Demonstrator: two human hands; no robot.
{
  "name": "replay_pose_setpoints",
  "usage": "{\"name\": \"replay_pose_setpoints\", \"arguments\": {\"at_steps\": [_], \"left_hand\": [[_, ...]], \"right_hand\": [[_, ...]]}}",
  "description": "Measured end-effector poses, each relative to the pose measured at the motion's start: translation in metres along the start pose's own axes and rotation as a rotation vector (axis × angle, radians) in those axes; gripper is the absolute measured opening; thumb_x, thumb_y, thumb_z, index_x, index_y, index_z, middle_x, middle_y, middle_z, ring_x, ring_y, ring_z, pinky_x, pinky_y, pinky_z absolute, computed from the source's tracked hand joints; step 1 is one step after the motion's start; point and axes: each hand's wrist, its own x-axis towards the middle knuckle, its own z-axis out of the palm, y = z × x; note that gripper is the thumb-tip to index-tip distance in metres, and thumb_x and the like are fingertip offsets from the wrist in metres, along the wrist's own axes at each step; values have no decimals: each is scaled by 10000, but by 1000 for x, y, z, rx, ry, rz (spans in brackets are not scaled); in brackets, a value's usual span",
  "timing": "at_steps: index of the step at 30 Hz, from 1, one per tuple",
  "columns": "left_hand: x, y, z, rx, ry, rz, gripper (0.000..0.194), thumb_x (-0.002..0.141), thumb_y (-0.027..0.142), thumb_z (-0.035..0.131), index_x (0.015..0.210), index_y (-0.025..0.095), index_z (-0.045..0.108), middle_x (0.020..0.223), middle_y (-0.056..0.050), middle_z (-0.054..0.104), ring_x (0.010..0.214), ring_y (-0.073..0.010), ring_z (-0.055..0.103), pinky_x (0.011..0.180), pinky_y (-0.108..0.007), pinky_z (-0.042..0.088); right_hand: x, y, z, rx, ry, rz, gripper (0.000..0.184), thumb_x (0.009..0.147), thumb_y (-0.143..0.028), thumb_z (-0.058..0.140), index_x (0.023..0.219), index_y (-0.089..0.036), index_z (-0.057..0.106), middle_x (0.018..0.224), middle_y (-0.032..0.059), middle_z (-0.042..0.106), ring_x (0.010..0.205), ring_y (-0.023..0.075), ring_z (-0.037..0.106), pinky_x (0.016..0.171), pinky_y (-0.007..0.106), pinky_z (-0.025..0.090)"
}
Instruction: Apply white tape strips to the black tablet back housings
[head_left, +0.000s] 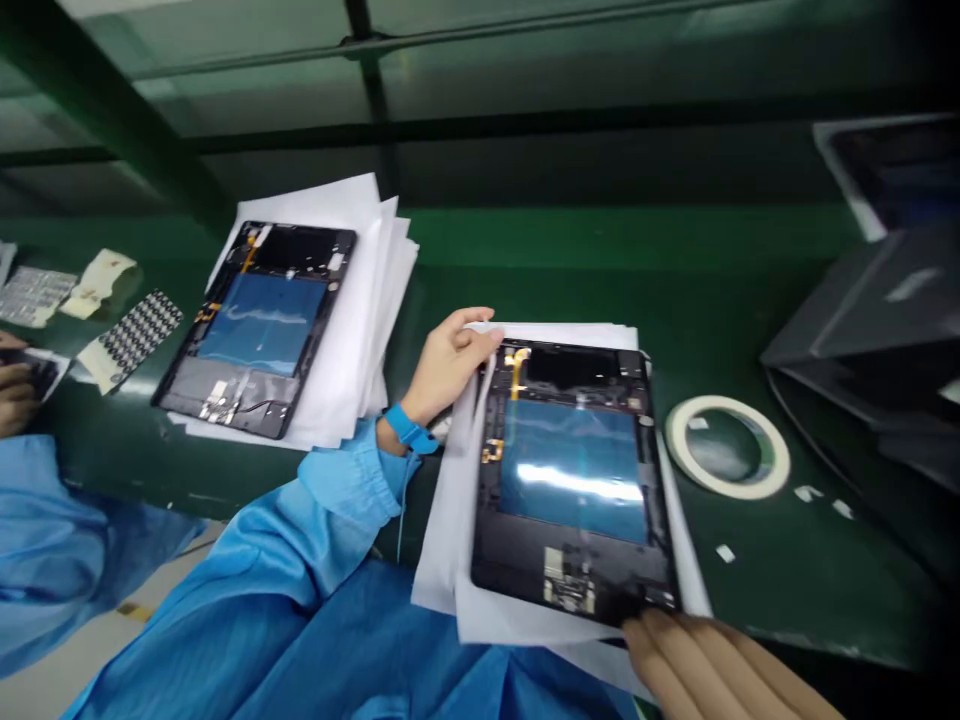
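An opened tablet (574,470) lies in front of me, its black housing showing a blue-filmed battery, orange flex cables and a small board near the bottom. White paper sheets (442,560) stick out beneath it. My left hand (450,370), with a blue wrist strap (411,430), is closed at the tablet's top left corner, thumb on the edge. At the bottom right corner, the fingers of my right hand (712,665) close over the rim; its thumb is hidden.
Another opened tablet (255,330) rests on stacked paper (375,290) to the left. Label sheets (135,340) and a co-worker's hand (15,390) are farther left. On the right are a tape roll (727,447), white scraps (725,553) and a dark grey stand (862,320).
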Motion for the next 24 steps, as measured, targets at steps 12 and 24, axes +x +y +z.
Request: {"name": "replay_pose_setpoints", "arguments": {"at_steps": [12,24], "left_hand": [[4,10,-21,802,-116,503,446,824,119,478,1224,198,658,1178,-71,597,942,-165,604,748,-280,505],[7,15,-26,777,-168,442,270,932,230,494,1098,172,700,1124,-84,697,995,-194,660,840,-318,534]], "right_hand": [[25,59,18,-268,55,297,373,967,-386,555,1274,-180,607,1146,110,704,986,214,694,755,322,584],[82,114,43,252,62,431,398,1006,-355,396,1320,-216,598,1101,70,695,939,155,679,808,302,552]]}}
